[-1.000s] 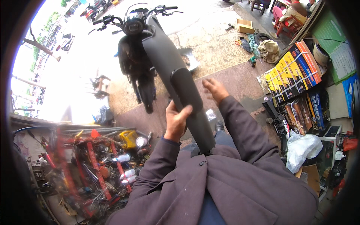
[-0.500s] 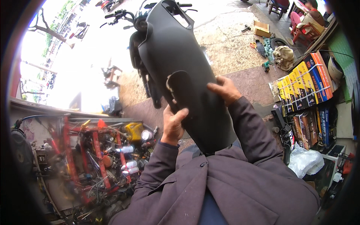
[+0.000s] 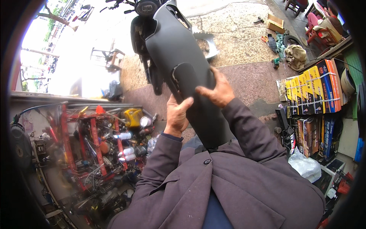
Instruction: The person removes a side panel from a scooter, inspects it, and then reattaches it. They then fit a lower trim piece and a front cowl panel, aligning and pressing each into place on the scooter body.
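Note:
A long matte-black plastic scooter panel slants away from my lap, with a curved cut-out in its surface. My left hand grips its left edge, thumb on top and the other fingers partly hidden beneath. On the right side my right hand holds the panel, its thumb lying across the top and its fingers at the right edge. The near end rests against my jacket. Beyond the far end stands a scooter with a round headlight, largely covered by the panel.
On the left, a red rack is crammed with tools, bottles and a yellow jug. Strapped boxes are stacked at the right above a white plastic bag. A silvery curved part lies on the ground ahead; people sit at the far right.
My right hand has shifted inward, its thumb now farther across the panel. The view has moved, and the silvery curved part shows more beside the panel. My left hand keeps its grip.

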`<state>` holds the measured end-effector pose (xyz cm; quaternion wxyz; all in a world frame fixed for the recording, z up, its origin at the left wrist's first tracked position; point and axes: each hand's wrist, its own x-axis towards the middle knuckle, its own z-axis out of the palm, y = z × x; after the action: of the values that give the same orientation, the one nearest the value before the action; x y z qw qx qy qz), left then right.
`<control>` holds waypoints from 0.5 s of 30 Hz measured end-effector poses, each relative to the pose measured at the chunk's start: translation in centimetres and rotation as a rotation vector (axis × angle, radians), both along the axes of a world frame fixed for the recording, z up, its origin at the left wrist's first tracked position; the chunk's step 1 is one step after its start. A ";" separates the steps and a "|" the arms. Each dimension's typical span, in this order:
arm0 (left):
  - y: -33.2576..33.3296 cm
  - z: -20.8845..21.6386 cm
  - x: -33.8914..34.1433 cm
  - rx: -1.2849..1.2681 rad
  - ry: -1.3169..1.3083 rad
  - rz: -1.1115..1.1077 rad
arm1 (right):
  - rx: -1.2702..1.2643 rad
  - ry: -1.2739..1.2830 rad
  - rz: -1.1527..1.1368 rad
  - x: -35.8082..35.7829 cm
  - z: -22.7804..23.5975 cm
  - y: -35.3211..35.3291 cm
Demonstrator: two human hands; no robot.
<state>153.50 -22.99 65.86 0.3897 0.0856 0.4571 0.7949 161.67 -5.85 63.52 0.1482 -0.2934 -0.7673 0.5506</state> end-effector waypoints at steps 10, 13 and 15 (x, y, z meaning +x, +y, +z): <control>-1.2 -1.1 -0.4 -0.109 0.144 0.063 | 0.307 0.257 0.127 -1.9 2.7 -4.7; -2.9 -0.4 -1.1 -0.133 0.261 0.017 | 0.213 0.148 0.194 -3.1 3.6 -5.8; -4.2 0.3 -1.7 -0.129 0.282 -0.004 | 0.235 0.139 0.220 -3.8 4.0 -6.7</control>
<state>151.84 -27.14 66.12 0.3280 0.1720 0.5574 0.7431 157.86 -12.58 67.55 0.1729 -0.1494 -0.8420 0.4887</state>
